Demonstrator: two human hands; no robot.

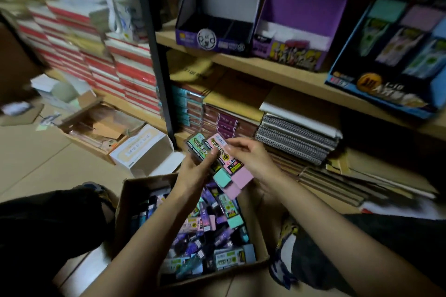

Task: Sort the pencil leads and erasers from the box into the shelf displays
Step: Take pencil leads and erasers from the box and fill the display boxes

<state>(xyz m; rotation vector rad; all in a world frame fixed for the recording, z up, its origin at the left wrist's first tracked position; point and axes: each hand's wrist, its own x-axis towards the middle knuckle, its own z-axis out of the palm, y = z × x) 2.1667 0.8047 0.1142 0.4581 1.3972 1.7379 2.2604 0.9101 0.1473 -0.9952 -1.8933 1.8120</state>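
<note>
Both hands hold pencil-lead packs just above the box.

The left hand (pixel 193 171) grips a green lead pack (pixel 196 143), fingers curled over its front. The right hand (pixel 251 159) pinches the pink lead pack (pixel 237 176), which lies against the green one. Directly under the grip, an open cardboard box (pixel 125 202) holds many small packs (too blurred to tell leads from erasers). Above and beyond the grip, a wooden shelf (pixel 277 67) carries a dark display (pixel 210 41), a purple display (pixel 301 7) and, further right, a blue display (pixel 376 89).
</note>
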